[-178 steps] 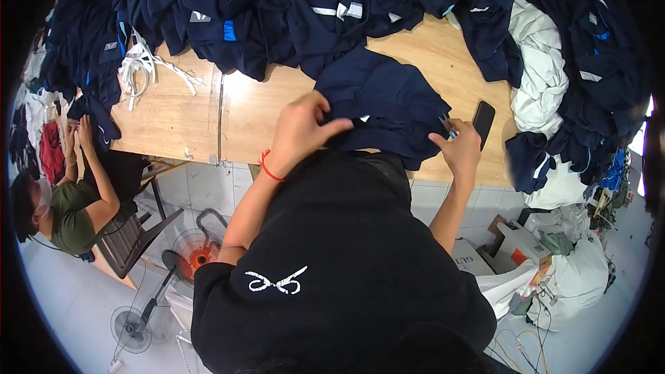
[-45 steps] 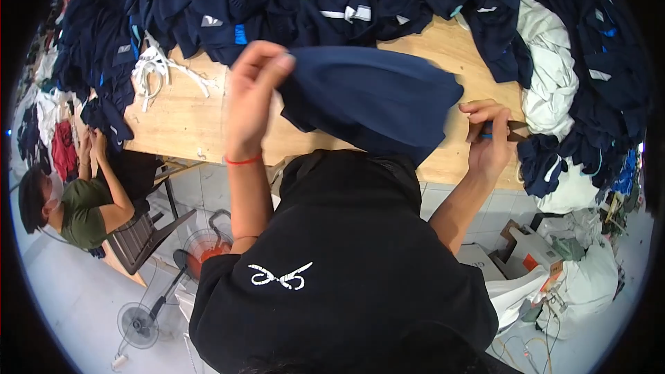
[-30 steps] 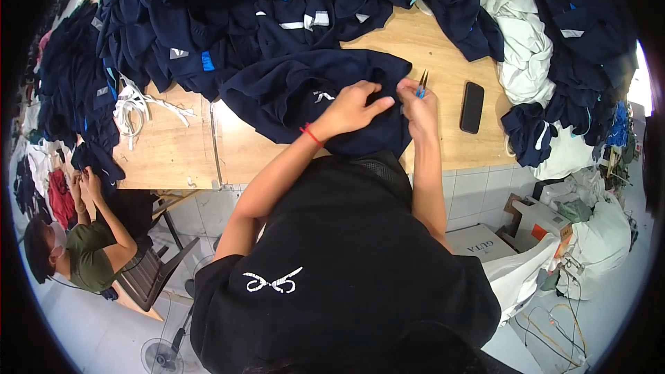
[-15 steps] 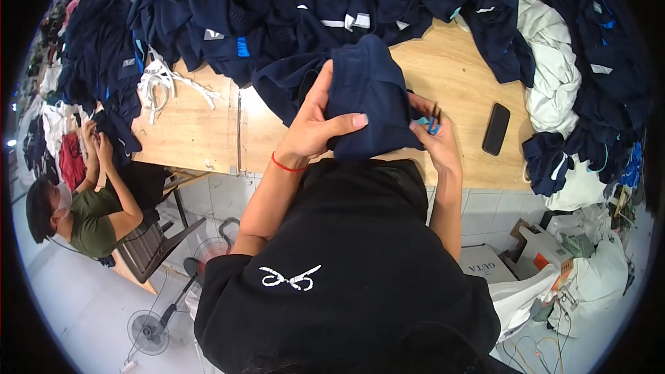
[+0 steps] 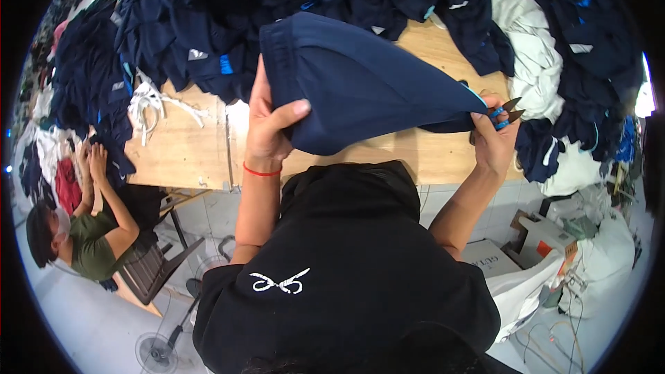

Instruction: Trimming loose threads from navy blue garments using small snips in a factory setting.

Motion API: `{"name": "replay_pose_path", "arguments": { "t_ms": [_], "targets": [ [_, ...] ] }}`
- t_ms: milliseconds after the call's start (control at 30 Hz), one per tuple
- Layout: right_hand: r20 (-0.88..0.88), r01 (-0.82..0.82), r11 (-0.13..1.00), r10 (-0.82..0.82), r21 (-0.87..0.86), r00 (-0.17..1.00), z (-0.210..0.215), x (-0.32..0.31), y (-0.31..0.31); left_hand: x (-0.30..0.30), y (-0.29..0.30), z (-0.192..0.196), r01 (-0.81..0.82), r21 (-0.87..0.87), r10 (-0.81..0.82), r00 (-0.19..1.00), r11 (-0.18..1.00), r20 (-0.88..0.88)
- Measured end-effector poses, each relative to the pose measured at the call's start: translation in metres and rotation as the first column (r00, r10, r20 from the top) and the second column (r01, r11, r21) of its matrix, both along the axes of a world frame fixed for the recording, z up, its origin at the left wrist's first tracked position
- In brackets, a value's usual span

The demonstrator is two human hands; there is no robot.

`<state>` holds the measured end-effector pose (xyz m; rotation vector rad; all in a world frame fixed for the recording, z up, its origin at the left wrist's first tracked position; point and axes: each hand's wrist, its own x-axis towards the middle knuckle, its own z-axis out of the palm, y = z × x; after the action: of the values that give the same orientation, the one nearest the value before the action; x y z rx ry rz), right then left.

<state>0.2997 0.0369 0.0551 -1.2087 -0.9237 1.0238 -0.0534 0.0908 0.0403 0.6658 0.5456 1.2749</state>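
A navy elastic-waist garment (image 5: 353, 86), looking like shorts or pants, is stretched between my hands above the table. Its gathered waistband sits in my left hand (image 5: 272, 125), thumb on the front and fingers behind the cloth. At the far corner, where the cloth tapers to a point with a light-blue edge, my right hand (image 5: 494, 140) pinches it. Small blue-handled thread snips (image 5: 510, 115) are also in my right hand, with their dark blades apart and pointing right, away from the cloth.
The wooden table (image 5: 187, 145) bears a large heap of navy garments (image 5: 208, 7) along the back. White cords (image 5: 147, 107) lie at left, white cloth (image 5: 530, 48) at right. A phone is mostly hidden behind my right hand. A co-worker (image 5: 104, 235) sits at left, near a fan (image 5: 156, 352).
My hands have moved apart, drawing the bunched garment out wide. My left hand went left with the waistband; my right went right and up with the snips and the cloth's corner.
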Motion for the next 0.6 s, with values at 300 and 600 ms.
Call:
{"name": "replay_pose_path", "arguments": {
  "t_ms": [300,600],
  "targets": [
    [0.165,0.036,0.998,-0.045,0.058,0.985,0.039,-0.028,-0.005,-0.018,0.036,-0.006,-0.123,0.152,0.180,0.868,0.981,-0.462],
    [0.621,0.369,0.904,-0.164,-0.216,0.767,-0.088,0.043,-0.005,0.033,-0.009,-0.051,0.196,0.261,0.109,0.564,0.945,-0.818]
  ]
}}
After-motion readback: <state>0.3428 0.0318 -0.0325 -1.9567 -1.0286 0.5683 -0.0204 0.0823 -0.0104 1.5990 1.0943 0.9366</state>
